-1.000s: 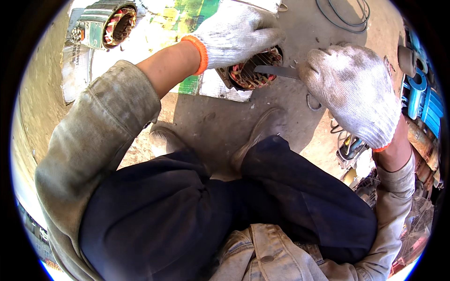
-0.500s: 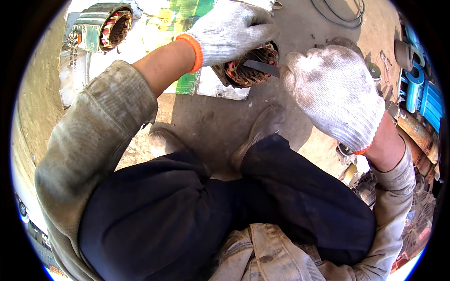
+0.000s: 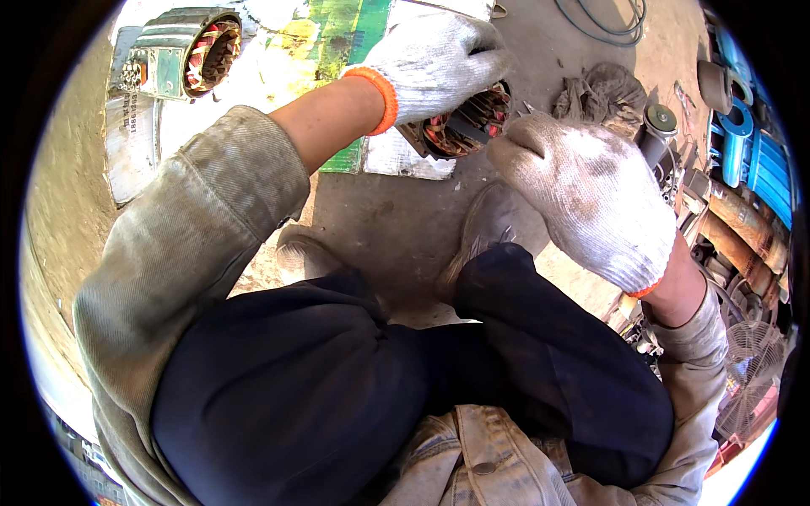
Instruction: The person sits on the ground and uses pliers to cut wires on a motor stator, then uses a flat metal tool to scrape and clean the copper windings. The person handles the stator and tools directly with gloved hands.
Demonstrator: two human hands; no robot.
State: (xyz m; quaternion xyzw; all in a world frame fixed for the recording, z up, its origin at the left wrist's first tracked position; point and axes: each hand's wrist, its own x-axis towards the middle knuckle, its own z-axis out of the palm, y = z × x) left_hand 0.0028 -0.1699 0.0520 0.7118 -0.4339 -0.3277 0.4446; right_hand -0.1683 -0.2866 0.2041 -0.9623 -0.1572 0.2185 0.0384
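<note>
A motor stator [image 3: 440,142] lies on its side in front of me, its bore with red-and-cream bound windings turned toward me. My left hand [image 3: 447,67], in a white knit glove with an orange cuff, is closed over the top of its housing. A matching, dirtier glove covers my right hand [image 3: 586,190], a fist just right of the bore. From that fist a flat dark blade [image 3: 469,129] reaches into the opening; its handle is hidden by the glove. The blade's inner end is hard to make out among the windings.
Another stator [image 3: 186,55] with a green-grey housing sits at the far left on flattened cardboard [image 3: 135,156]. Right of my hands are a crumpled dark cloth [image 3: 612,93], a small round-topped cylinder [image 3: 661,120], blue motor parts [image 3: 768,169] and a wire fan guard [image 3: 751,354]. A cable [image 3: 607,34] curls at the back.
My right hand has dropped slightly and turned, bringing the blade closer to the stator's bore, with less of it showing. The left hand keeps its hold on the housing. The view has shifted a little.
</note>
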